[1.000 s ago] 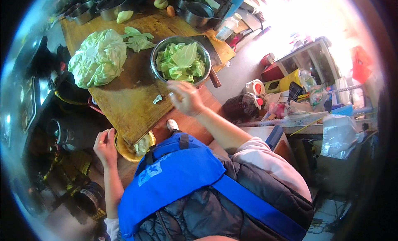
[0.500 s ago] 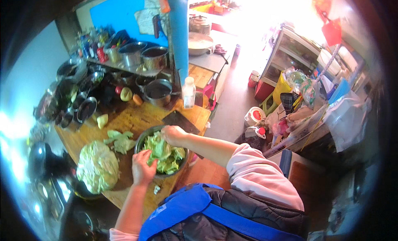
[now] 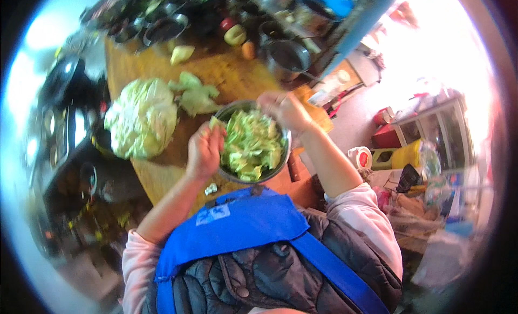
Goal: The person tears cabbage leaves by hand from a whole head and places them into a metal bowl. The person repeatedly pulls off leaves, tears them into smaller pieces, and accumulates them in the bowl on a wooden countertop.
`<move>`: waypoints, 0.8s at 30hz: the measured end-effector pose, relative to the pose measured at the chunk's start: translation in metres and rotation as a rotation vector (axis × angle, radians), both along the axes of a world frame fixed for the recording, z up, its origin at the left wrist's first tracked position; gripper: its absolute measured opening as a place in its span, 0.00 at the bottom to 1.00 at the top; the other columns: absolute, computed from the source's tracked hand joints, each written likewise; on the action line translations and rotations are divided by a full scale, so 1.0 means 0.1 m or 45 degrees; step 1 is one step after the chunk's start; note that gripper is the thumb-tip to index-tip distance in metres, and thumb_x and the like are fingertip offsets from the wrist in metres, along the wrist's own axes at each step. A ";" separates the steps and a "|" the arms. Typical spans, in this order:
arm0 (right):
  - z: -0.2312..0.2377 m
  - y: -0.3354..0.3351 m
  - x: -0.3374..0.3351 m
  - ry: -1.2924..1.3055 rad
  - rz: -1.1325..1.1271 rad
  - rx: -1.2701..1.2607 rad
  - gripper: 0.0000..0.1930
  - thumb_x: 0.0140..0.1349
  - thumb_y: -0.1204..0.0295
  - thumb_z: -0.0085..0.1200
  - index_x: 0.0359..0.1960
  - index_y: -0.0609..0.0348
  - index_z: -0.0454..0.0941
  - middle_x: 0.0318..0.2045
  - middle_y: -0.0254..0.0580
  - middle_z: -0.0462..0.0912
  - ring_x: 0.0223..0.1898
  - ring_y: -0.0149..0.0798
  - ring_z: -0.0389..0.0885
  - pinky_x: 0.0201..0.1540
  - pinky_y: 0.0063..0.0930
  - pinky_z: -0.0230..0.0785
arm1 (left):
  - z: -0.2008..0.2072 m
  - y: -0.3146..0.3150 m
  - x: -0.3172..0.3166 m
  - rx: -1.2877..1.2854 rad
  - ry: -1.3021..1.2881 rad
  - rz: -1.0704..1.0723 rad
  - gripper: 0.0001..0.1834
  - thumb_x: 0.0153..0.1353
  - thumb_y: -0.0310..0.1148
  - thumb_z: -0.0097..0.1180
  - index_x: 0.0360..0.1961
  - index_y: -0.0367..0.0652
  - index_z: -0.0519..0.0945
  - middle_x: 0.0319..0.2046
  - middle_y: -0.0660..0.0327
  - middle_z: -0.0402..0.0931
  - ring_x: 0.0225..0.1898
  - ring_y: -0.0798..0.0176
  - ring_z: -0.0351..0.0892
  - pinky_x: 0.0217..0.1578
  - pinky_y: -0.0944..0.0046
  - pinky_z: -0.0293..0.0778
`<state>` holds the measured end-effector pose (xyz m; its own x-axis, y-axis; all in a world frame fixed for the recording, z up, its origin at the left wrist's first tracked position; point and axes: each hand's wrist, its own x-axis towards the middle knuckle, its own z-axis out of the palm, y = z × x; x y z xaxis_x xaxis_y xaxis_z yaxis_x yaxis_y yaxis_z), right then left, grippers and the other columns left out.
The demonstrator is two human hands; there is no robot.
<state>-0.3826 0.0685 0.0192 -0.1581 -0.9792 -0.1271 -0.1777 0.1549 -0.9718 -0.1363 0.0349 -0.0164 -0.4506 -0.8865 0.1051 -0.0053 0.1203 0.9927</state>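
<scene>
A metal bowl (image 3: 287, 152) near the table's front edge holds torn green cabbage leaves (image 3: 251, 144). Over its left rim, my left hand (image 3: 205, 152) is closed, pinching a small piece of cabbage leaf (image 3: 217, 123). My right hand (image 3: 283, 111) is at the far right rim with its fingers curled. They are slightly blurred, and anything between them cannot be made out. To the left sits a large pale green cabbage (image 3: 141, 118). Loose cabbage leaves (image 3: 195, 94) lie between it and the bowl.
The wooden table (image 3: 226, 66) also bears a pale yellowish vegetable piece (image 3: 182, 54), an orange piece (image 3: 248, 50) and a metal pot (image 3: 288, 57) farther back. A small white scrap (image 3: 211, 189) lies by the front edge. A white lidded bucket (image 3: 360, 157) stands on the floor at right.
The view has turned and shifted, so the bowl and table sit higher in the picture. My hands have moved apart, from among the leaves to opposite sides of the bowl.
</scene>
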 end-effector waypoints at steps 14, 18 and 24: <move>-0.93 -2.17 1.20 0.746 -0.124 0.566 0.18 0.58 0.66 0.58 0.47 0.64 0.81 0.53 0.54 0.80 0.52 0.53 0.81 0.55 0.40 0.74 | -0.07 -0.05 0.76 0.834 0.453 0.426 0.11 0.70 0.31 0.51 0.51 0.40 0.72 0.39 0.60 0.79 0.41 0.64 0.78 0.44 0.62 0.74; -0.77 -2.08 1.03 0.910 0.350 0.224 0.12 0.55 0.68 0.60 0.37 0.62 0.83 0.36 0.49 0.86 0.40 0.47 0.85 0.45 0.38 0.76 | -0.08 -0.22 0.71 0.897 0.521 0.418 0.10 0.69 0.30 0.53 0.49 0.40 0.73 0.40 0.59 0.79 0.44 0.62 0.79 0.49 0.59 0.74; -0.22 -1.15 0.73 0.049 0.244 -0.062 0.19 0.51 0.66 0.67 0.42 0.64 0.83 0.34 0.48 0.86 0.35 0.34 0.83 0.41 0.33 0.75 | 0.10 -0.54 0.18 0.669 0.690 0.119 0.17 0.67 0.37 0.60 0.51 0.40 0.74 0.45 0.63 0.77 0.48 0.67 0.76 0.54 0.59 0.71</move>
<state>-0.3093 -0.0461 -0.0030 0.0282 -0.9967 -0.0762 -0.2367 0.0674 -0.9692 -0.1178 -0.0191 -0.0065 -0.3766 -0.9131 -0.1565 0.5121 -0.3460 0.7861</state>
